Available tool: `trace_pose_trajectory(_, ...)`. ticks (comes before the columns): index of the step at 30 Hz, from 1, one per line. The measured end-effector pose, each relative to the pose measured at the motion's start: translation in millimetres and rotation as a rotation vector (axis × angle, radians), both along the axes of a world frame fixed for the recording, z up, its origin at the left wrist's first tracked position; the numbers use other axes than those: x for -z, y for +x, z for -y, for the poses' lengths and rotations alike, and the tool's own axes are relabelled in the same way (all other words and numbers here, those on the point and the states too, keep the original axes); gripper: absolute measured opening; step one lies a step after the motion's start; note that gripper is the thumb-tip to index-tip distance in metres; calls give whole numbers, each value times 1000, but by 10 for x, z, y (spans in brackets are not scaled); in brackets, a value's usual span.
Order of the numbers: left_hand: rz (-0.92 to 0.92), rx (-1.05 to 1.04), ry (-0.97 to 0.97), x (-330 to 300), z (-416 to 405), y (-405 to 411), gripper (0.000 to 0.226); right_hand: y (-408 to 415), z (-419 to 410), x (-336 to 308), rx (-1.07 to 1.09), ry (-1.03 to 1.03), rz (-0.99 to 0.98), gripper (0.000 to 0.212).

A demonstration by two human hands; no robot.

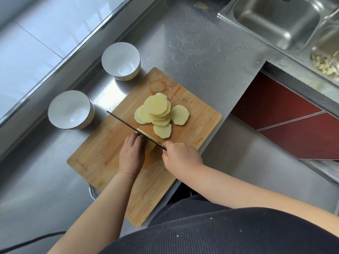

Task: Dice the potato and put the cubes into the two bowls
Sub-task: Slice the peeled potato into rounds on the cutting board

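A pile of round potato slices (158, 111) lies on the wooden cutting board (102, 143). My right hand (180, 158) grips the handle of a knife (128, 124), whose thin blade runs up and left across the board. My left hand (132, 153) holds down a few stacked potato slices (149, 145) right against the blade, fingers curled on them. A cut strip lies along the blade's far side. Two white bowls stand left of the board, the near bowl (70, 110) and the far bowl (121, 60), both holding nothing.
The board lies on a steel counter (201, 52), overhanging its front edge. A steel sink (275, 21) is at the back right, with food scraps (328, 65) in the basin beside it. Red floor shows to the right.
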State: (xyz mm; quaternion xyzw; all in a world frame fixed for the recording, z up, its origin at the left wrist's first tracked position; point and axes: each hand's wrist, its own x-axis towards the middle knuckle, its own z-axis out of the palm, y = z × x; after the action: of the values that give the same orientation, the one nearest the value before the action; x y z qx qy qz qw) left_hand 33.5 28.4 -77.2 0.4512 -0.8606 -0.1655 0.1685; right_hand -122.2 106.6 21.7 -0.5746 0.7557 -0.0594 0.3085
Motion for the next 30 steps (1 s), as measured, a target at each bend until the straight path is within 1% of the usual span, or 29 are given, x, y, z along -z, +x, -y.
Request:
trace_pose_trajectory(7,-60,-1,-38,103,-46,-4,27,-44,-32,-53,-23,7,-16,31)
trace_pose_trajectory(17,-66,4,-35,113,-48,3,29,-40,-6,-78,-48,17,-54,28)
trace_pose_trajectory(22,-64,0,-41,123,-51,8,17,-56,11,-74,-50,26,-59,25)
trace_pose_trajectory(25,-53,5,-57,123,-47,12,17,-43,16,-66,-38,54,-48,23)
trace_pose_trajectory(28,-55,24,-73,129,-35,10,24,-43,37,-52,-23,87,-38,24)
trace_pose_trajectory(30,-55,26,-73,130,-35,12,25,-42,41,-41,-18,95,-38,23)
